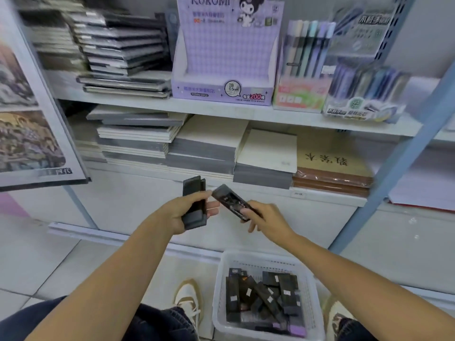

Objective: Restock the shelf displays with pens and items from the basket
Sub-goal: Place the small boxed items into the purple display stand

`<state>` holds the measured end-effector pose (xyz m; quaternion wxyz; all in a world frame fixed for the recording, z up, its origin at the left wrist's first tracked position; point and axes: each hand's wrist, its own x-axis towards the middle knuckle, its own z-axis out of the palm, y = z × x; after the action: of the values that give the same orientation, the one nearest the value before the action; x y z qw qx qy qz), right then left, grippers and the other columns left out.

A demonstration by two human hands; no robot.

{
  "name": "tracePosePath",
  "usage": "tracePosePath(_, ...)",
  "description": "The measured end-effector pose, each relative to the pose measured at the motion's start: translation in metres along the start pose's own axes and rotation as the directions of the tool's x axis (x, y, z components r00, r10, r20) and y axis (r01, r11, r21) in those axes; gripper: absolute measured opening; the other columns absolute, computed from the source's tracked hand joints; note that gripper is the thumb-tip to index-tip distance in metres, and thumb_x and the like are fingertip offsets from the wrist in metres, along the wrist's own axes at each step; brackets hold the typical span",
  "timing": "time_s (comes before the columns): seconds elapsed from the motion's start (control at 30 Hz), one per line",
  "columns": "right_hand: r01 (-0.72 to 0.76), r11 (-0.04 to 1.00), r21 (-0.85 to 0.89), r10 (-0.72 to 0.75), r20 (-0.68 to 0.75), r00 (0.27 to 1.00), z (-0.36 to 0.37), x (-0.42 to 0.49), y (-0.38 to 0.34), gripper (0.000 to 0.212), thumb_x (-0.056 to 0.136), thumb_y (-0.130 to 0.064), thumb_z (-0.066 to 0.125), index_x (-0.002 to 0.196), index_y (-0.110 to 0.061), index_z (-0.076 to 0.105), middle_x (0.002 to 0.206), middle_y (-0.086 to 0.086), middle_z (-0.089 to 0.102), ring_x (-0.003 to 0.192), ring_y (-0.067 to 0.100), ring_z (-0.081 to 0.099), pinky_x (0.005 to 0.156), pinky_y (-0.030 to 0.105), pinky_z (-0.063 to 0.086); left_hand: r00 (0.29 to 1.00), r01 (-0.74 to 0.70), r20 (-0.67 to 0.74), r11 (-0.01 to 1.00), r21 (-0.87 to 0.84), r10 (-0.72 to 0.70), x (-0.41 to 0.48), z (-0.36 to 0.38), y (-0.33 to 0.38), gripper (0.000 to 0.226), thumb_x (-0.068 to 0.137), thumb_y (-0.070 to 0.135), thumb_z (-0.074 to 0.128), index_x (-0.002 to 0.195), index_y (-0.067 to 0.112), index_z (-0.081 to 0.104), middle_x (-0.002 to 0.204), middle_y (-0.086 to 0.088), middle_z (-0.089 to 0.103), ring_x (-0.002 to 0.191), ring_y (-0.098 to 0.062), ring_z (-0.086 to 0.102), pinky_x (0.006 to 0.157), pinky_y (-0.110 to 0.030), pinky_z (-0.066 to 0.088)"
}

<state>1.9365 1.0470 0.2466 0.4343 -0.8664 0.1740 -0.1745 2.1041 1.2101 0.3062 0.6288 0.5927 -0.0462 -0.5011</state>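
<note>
Gripping upright dark packs (193, 189), the left hand (181, 214) was near the right hand (269, 221), which pinched one tilted pack (229, 198). Below sat the white basket (218, 291) of more packs; above, the purple display box (221, 57) stood between stacked notebooks (123, 45) and pen displays (305, 57).

An upright dark box (192, 185) and a tilted dark box (229, 198), held close, above a white basket (219, 279) of similar boxes (263, 294)

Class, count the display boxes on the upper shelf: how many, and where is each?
3. The purple Kuromi box stands mid-shelf, the pastel pen box just right of it, the blue pen box farthest right. Others may lie beyond the frame's edge.
</note>
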Motion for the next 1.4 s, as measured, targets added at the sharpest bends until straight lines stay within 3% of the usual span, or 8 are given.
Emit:
tracePosePath(0.17, -0.011, 0.951, 0.309, 0.005, 0.02, 1.0, -0.014, 0.013, -0.051, 0.031, 0.101, -0.032, 0.046, 0.103, -0.004, 0.057, 0.08, 0.011, 0.074, 0.053, 0.025, 0.065, 0.046, 0.022, 0.043, 0.964, -0.258, -0.036, 0.961, 0.101, 0.263, -0.019, 0.019, 0.026, 0.02, 0.08, 0.011, 0.076, 0.098, 0.004, 0.069, 0.089, -0.013, 0.076, 0.071, -0.021, 0.074, 0.05, -0.024, 0.054)
tracePosePath(0.33, 0.052, 0.926, 0.374, -0.084, 0.069, 0.994, -0.026, 0.024, -0.104, 0.028, 0.102, -0.027, 0.044, 0.108, -0.004, 0.059, 0.086, 0.011, 0.074, 0.067, 0.018, 0.067, 0.057, 0.024, 0.048, 0.854, -0.503, -0.04, 0.843, 0.192, 0.519, -0.04, 0.039, 0.048, 0.03, 0.072, 0.013, 0.084, 0.098, 0.011, 0.07, 0.089, -0.009, 0.076, 0.072, -0.021, 0.072, 0.059, -0.03, 0.058)
tracePosePath(0.43, 0.119, 0.916, 0.382, -0.115, -0.035, 0.993, -0.039, 0.033, -0.133, 0.017, 0.1, -0.024, 0.05, 0.112, -0.019, 0.06, 0.092, -0.007, 0.071, 0.081, 0.005, 0.067, 0.07, 0.021, 0.053, 0.805, -0.552, -0.068, 0.787, 0.277, 0.589, -0.053, 0.04, 0.071, 0.042, 0.072, 0.014, 0.084, 0.109, 0.006, 0.066, 0.097, -0.013, 0.074, 0.084, -0.028, 0.072, 0.076, -0.041, 0.06)
tracePosePath(0.53, 0.205, 0.914, 0.35, -0.139, -0.206, 0.969, -0.058, 0.05, -0.166, 0.035, 0.097, -0.024, 0.055, 0.131, -0.025, 0.05, 0.102, -0.003, 0.069, 0.096, 0.006, 0.066, 0.08, 0.016, 0.05, 0.756, -0.627, 0.047, 0.703, 0.336, 0.652, -0.069, 0.042, 0.095, 0.03, 0.073, 0.009, 0.083, 0.099, 0.008, 0.068, 0.081, -0.002, 0.076, 0.067, -0.013, 0.072, 0.057, -0.024, 0.057)
tracePosePath(0.73, 0.309, 0.924, 0.226, -0.265, -0.202, 0.943, -0.101, 0.084, -0.226, 0.024, 0.092, -0.012, 0.063, 0.112, -0.024, 0.056, 0.102, 0.004, 0.072, 0.089, 0.014, 0.071, 0.071, 0.022, 0.056, 0.681, -0.719, 0.169, 0.607, 0.338, 0.713, -0.087, 0.042, 0.141, 0.023, 0.078, 0.016, 0.08, 0.098, 0.012, 0.071, 0.084, -0.002, 0.077, 0.073, -0.014, 0.074, 0.058, -0.02, 0.055)
tracePosePath(0.97, 0.395, 0.913, 0.1, -0.321, -0.42, 0.849, -0.137, 0.149, -0.272, 0.021, 0.094, -0.005, 0.057, 0.104, -0.018, 0.044, 0.107, 0.014, 0.067, 0.087, 0.019, 0.068, 0.074, 0.036, 0.06, 0.683, -0.696, -0.054, 0.672, 0.252, 0.728, -0.07, 0.015, 0.192, 0.031, 0.075, 0.021, 0.082, 0.095, 0.0, 0.072, 0.086, -0.013, 0.076, 0.079, -0.026, 0.074, 0.077, -0.038, 0.06)
tracePosePath(1.13, 0.362, 0.931, -0.048, -0.348, -0.418, 0.839, -0.127, 0.198, -0.276, 0.024, 0.093, 0.0, 0.057, 0.103, -0.017, 0.044, 0.103, 0.019, 0.065, 0.094, 0.034, 0.066, 0.082, 0.055, 0.053, 0.656, -0.713, -0.122, 0.665, 0.222, 0.745, -0.056, 0.011, 0.22, 0.017, 0.078, 0.01, 0.08, 0.089, 0.004, 0.069, 0.071, -0.008, 0.075, 0.061, -0.019, 0.073, 0.049, -0.026, 0.055)
tracePosePath(1.4, 0.345, 0.91, -0.23, -0.404, -0.297, 0.865, -0.105, 0.226, -0.26, 0.02, 0.094, -0.005, 0.058, 0.1, -0.018, 0.044, 0.094, 0.01, 0.067, 0.076, 0.024, 0.064, 0.068, 0.034, 0.051, 0.718, -0.654, -0.067, 0.704, 0.276, 0.693, -0.035, 0.007, 0.225, 0.024, 0.08, 0.006, 0.077, 0.098, -0.006, 0.067, 0.077, -0.02, 0.073, 0.064, -0.024, 0.072, 0.062, -0.034, 0.06)
